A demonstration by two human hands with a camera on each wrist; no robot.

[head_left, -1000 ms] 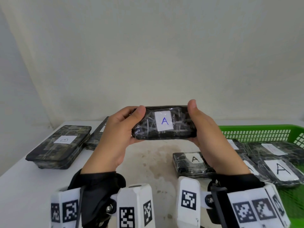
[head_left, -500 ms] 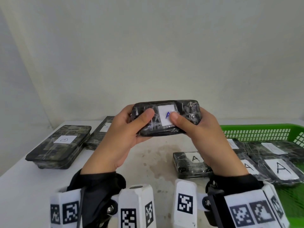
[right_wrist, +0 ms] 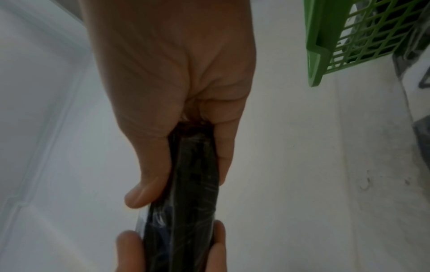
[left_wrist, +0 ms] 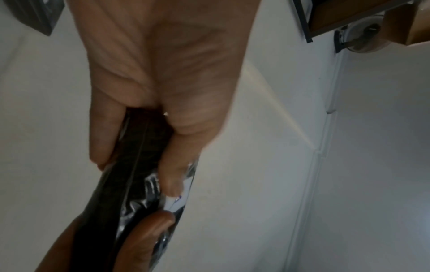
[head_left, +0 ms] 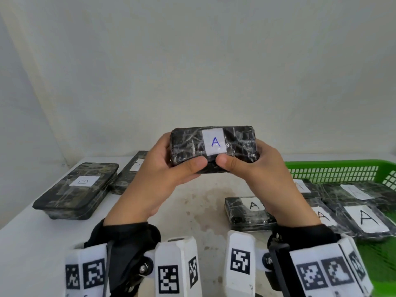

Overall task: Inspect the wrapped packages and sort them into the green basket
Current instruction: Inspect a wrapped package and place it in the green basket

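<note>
Since half a second ago, both thumbs have slid down from the face of the held package (head_left: 213, 149) to its lower edge, so its white label (head_left: 214, 141) with a blue letter A is now fully uncovered.

From the head view, the left hand (head_left: 159, 176) and the right hand (head_left: 260, 174) pinch this dark, film-wrapped package at its two ends, thumbs in front and the other fingers behind it. It is lifted above the white table (head_left: 25, 239), with the label side turned to the camera. To the right of the held package and lower stands the green basket (head_left: 334, 168), with several packages marked A inside. One more A package (head_left: 246, 213) lies on the table just beside the basket, below the right hand. To the left of the held package, a package marked B (head_left: 78, 189) lies flat on the table, and another package (head_left: 130, 172) lies just beside it.

From the left wrist view, the left hand (left_wrist: 163, 77) clamps the package (left_wrist: 130, 165) edge-on, between the thumb and the other fingers.

From the right wrist view, the right hand (right_wrist: 177, 82) grips the package (right_wrist: 193, 174) in the same way, and the basket (right_wrist: 325, 42) corner shows to the upper right of it.
</note>
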